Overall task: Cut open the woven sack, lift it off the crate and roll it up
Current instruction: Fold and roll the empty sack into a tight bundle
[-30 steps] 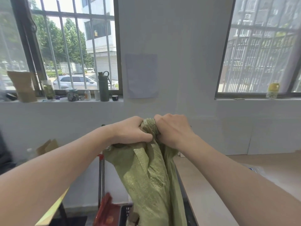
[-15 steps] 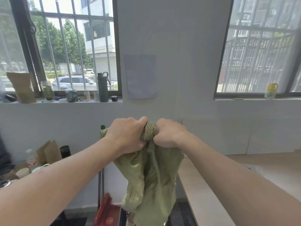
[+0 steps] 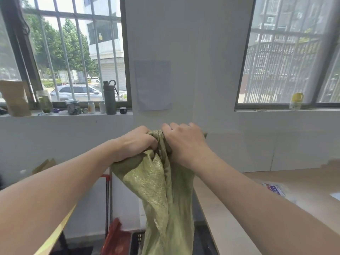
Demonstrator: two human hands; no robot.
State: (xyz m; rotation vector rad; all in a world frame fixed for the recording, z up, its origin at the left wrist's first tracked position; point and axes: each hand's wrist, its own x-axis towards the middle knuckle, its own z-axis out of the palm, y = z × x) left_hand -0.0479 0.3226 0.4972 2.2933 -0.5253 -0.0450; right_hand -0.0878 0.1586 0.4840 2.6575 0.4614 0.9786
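A green woven sack (image 3: pixel 161 196) hung in mid-air in front of a white wall, held up by a person's two bare hands. The left hand (image 3: pixel 136 142) was clenched round the bunched top of the sack from its left side. The right hand (image 3: pixel 184 142) gripped the same bunch from its right side, knuckles upward. The two hands sat close together with a twisted knot of sack showing between them.

Below the hands the sack fell in loose, crumpled folds and ran out of view at the bottom. Just left of the sack's lower end, part of a black slatted crate (image 3: pixel 137 240) showed; whether the sack touched it could not be told. Further left of that was a blurred red object (image 3: pixel 116 238).

Right of the sack ran a pale wooden surface (image 3: pixel 230 218), with a printed packet (image 3: pixel 274 188) lying on it well apart from the sack. Above the sack, a sheet of paper (image 3: pixel 153 85) was stuck to the wall. Up and to the left of the sack, a windowsill held a dark green bottle (image 3: pixel 109 100), a jar (image 3: pixel 73 107) and a brown paper bag (image 3: pixel 15 98). Up and to the right of the sack, a yellow jar (image 3: pixel 296 101) stood on a second sill.
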